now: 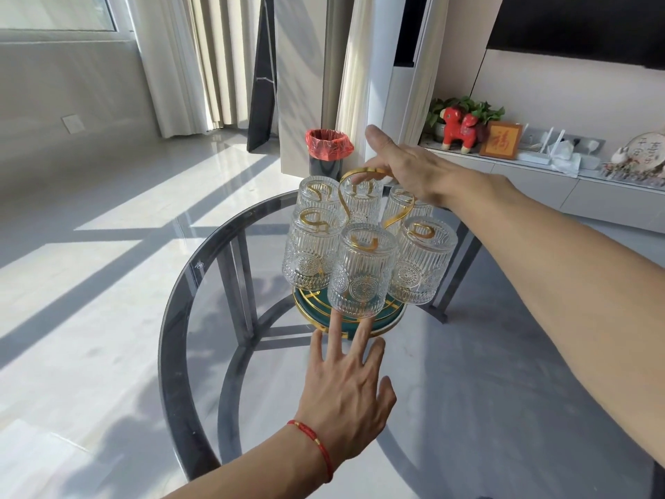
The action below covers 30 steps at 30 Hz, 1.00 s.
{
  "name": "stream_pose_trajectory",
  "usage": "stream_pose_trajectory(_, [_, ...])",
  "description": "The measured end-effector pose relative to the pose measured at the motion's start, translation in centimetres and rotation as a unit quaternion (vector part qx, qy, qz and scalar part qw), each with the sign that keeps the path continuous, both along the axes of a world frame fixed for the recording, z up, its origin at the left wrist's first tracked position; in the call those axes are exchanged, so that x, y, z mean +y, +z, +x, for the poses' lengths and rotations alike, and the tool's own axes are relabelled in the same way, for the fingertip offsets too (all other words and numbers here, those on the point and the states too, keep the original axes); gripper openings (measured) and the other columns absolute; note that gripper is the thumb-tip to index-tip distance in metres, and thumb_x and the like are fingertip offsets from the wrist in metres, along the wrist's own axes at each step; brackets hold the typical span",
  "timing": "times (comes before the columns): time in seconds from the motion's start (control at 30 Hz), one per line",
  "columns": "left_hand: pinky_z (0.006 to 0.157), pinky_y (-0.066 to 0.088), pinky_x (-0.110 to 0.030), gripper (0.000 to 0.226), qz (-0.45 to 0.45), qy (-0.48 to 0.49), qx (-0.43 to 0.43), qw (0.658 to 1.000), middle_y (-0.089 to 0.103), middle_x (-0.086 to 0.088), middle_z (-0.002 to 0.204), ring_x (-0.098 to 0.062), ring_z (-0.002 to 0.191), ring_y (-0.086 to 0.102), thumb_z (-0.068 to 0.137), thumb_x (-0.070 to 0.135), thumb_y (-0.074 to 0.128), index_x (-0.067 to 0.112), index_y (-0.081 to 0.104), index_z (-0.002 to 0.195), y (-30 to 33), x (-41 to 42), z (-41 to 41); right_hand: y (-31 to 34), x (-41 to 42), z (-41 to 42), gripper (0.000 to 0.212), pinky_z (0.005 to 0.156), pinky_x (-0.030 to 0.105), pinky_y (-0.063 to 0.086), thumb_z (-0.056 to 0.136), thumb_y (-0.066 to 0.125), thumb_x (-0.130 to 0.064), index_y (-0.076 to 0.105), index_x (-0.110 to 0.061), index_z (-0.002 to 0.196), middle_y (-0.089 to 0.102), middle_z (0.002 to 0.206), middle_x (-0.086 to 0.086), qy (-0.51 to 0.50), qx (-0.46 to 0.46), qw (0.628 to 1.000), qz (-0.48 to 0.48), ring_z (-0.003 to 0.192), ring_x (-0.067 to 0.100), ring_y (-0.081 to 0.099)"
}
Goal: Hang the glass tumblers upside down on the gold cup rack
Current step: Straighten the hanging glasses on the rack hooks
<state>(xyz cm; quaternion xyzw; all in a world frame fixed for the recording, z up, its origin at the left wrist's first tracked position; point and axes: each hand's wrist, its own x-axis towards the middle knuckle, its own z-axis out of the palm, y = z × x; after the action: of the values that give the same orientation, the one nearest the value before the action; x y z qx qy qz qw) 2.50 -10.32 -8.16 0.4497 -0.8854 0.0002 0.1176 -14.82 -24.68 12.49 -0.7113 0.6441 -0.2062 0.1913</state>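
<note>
The gold cup rack (342, 196) stands on a round green, gold-rimmed base (390, 320) on the glass table. Several ribbed glass tumblers hang upside down on its prongs; the nearest tumbler (361, 270) faces me. My right hand (405, 167) reaches over the rack, with fingers curled on the gold loop handle at the top and the thumb raised. My left hand (347, 383) lies flat with straight, spread fingers. Its fingertips touch the front rim of the green base under the nearest tumbler.
The round smoked-glass table (187, 318) has a dark metal frame under it. Behind it stands a dark bin with a red bag (328, 147). A low white cabinet (539, 181) on the right carries a red toy, a framed sign and small items.
</note>
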Motion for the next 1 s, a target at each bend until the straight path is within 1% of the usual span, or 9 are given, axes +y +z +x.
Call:
stream_pose_trajectory(0.1, [0.115,0.032,-0.064,0.052,-0.002,0.0,-0.001,1.0,0.033,-0.007,0.166,-0.051,0.151,0.02,0.095,0.047,0.038,0.018,0.054,0.135,0.2,0.1,0.0,0.3,-0.6,0.6,0.1,0.101,0.045,0.026,0.092,-0.002,-0.082,0.083,-0.032,0.108,0.061,0.149,0.008,-0.023,0.024,0.999,0.01,0.123,0.026,0.055])
stream_pose_trajectory(0.17, [0.113,0.034,-0.064,0.051,-0.003,-0.001,-0.001,1.0,0.036,-0.008,0.164,-0.052,0.15,0.022,0.094,0.046,0.04,0.018,0.056,0.134,0.2,0.1,0.0,0.4,-0.9,0.9,0.102,0.104,0.048,0.025,0.088,-0.001,-0.087,0.083,-0.032,0.106,0.056,0.153,0.009,-0.033,0.033,0.999,0.022,0.13,0.03,0.053])
stream_pose_trajectory(0.3, [0.112,0.035,-0.065,0.05,0.0,0.001,0.003,1.0,0.036,-0.008,0.164,-0.052,0.15,0.022,0.094,0.046,0.041,0.018,0.056,0.132,0.2,0.0,0.0,0.3,-1.1,1.2,0.102,0.106,0.048,0.024,0.09,-0.001,-0.085,0.078,-0.029,0.121,0.059,0.151,0.004,-0.044,0.024,0.998,0.029,0.132,0.031,0.052])
stream_pose_trajectory(0.4, [0.112,0.036,-0.064,0.05,-0.002,0.002,0.001,1.0,0.038,-0.008,0.162,-0.052,0.149,0.023,0.093,0.046,0.042,0.018,0.057,0.131,0.1,0.0,0.0,0.2,-1.3,1.3,0.102,0.107,0.046,0.026,0.092,-0.003,-0.082,0.076,-0.027,0.126,0.059,0.151,0.008,-0.048,0.055,0.997,0.018,0.137,0.035,0.05])
stream_pose_trajectory(0.5, [0.111,0.037,-0.064,0.048,-0.006,0.0,0.005,1.0,0.04,-0.008,0.161,-0.053,0.148,0.025,0.092,0.046,0.043,0.018,0.058,0.128,0.1,0.0,-0.1,0.4,-1.4,1.4,0.101,0.115,0.047,0.021,0.092,-0.003,-0.081,0.069,-0.026,0.137,0.06,0.15,-0.004,-0.046,0.058,0.997,0.024,0.143,0.03,0.046])
stream_pose_trajectory(0.57, [0.11,0.038,-0.064,0.047,-0.009,0.001,0.008,1.0,0.04,-0.008,0.161,-0.053,0.148,0.026,0.092,0.045,0.044,0.018,0.059,0.127,0.1,0.0,-0.1,0.6,-1.3,1.4,0.1,0.113,0.046,0.022,0.092,-0.004,-0.081,0.066,-0.028,0.14,0.06,0.15,-0.009,-0.047,0.059,0.996,0.037,0.144,0.028,0.045])
stream_pose_trajectory(0.67, [0.111,0.037,-0.064,0.047,-0.009,0.002,0.005,1.0,0.04,-0.008,0.161,-0.052,0.149,0.025,0.092,0.046,0.043,0.019,0.058,0.127,0.0,0.0,-0.1,0.7,-1.1,1.5,0.098,0.117,0.048,0.02,0.094,-0.004,-0.079,0.062,-0.028,0.144,0.056,0.154,-0.005,-0.044,0.063,0.996,0.04,0.146,0.03,0.043])
stream_pose_trajectory(0.83, [0.112,0.035,-0.064,0.048,-0.005,0.004,0.002,1.0,0.037,-0.007,0.163,-0.052,0.15,0.022,0.093,0.046,0.041,0.019,0.056,0.13,0.0,0.0,0.0,0.7,-0.9,1.6,0.093,0.12,0.051,0.016,0.094,-0.003,-0.079,0.046,-0.029,0.156,0.055,0.154,-0.006,-0.042,0.06,0.996,0.045,0.15,0.031,0.038])
stream_pose_trajectory(1.0, [0.113,0.033,-0.064,0.049,-0.004,0.003,0.0,1.0,0.034,-0.007,0.164,-0.051,0.151,0.019,0.094,0.046,0.04,0.018,0.055,0.131,0.1,0.0,-0.1,0.7,-0.8,1.7,0.091,0.122,0.052,0.012,0.096,-0.002,-0.076,0.046,-0.028,0.156,0.052,0.157,-0.004,-0.034,0.049,0.996,0.062,0.153,0.032,0.034])
